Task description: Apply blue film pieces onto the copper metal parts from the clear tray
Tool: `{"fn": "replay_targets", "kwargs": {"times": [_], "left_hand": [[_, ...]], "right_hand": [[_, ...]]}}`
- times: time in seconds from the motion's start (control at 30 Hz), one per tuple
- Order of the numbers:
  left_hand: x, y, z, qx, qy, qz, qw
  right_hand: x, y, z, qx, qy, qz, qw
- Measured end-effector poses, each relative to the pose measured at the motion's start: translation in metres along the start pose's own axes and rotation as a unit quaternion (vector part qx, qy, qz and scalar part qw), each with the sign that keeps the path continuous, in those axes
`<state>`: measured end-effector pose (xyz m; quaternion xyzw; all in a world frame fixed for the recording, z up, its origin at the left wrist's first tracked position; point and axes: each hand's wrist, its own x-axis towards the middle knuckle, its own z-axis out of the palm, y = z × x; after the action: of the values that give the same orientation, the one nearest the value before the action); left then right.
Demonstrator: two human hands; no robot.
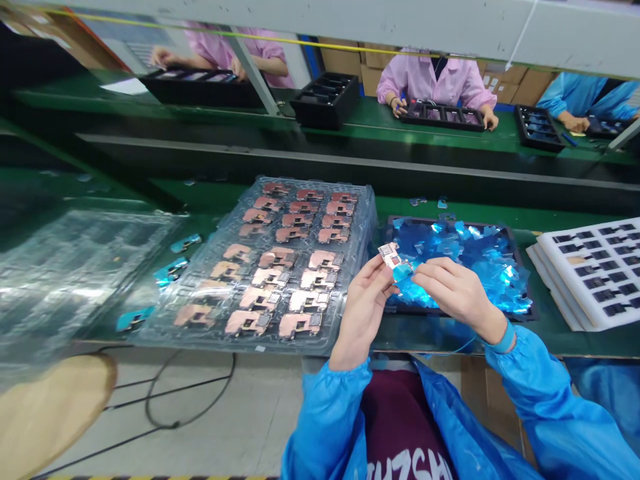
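Note:
My left hand (364, 301) pinches a small circuit board (391, 256) with copper and silver parts, held above the bench edge. My right hand (453, 288) is closed on a strip of blue film (403, 271) stuck to that board. Both hands hover between a clear plastic tray (350, 320), which holds several copper-coloured boards in rows, and a black tray (520, 253) heaped with peeled blue film pieces.
White foam trays (560, 273) with dark parts are stacked at the right. Empty clear trays (65, 273) lie at the left, with loose blue film bits (173, 270) beside them. Across a green conveyor, people in pink and blue coats work at black trays (325, 100). A round stool (50, 413) stands lower left.

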<state>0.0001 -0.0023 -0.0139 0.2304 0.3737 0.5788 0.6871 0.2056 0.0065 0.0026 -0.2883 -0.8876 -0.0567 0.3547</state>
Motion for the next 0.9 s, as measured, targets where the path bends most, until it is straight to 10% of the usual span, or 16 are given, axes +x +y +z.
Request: {"fn": "replay_targets", "kwargs": {"times": [0.17,0.3,0.43,0.63,0.77,0.9], "left_hand": [[0.003,0.002,0.003,-0.026,0.030,-0.002,0.999],[-0.001,0.008,0.002,-0.013,0.088,0.065,0.994],[-0.025,0.031,-0.014,0.070,0.119,0.160,0.977],[-0.034,0.124,-0.086,0.320,0.188,0.247,0.895],[0.009,0.198,-0.151,0.512,0.186,0.274,0.792],[0.070,0.226,-0.189,0.615,0.160,0.191,0.748]], "right_hand": [[-0.007,-0.009,-0.008,0.119,0.072,0.071,0.988],[-0.017,0.001,-0.008,0.171,0.143,0.260,0.940],[-0.035,0.045,0.003,0.164,-0.005,0.402,0.901],[-0.064,0.094,0.012,-0.084,-0.147,0.351,0.921],[-0.067,0.103,-0.007,-0.101,-0.122,0.316,0.935],[-0.059,0.098,-0.028,-0.113,-0.105,0.325,0.933]]}}
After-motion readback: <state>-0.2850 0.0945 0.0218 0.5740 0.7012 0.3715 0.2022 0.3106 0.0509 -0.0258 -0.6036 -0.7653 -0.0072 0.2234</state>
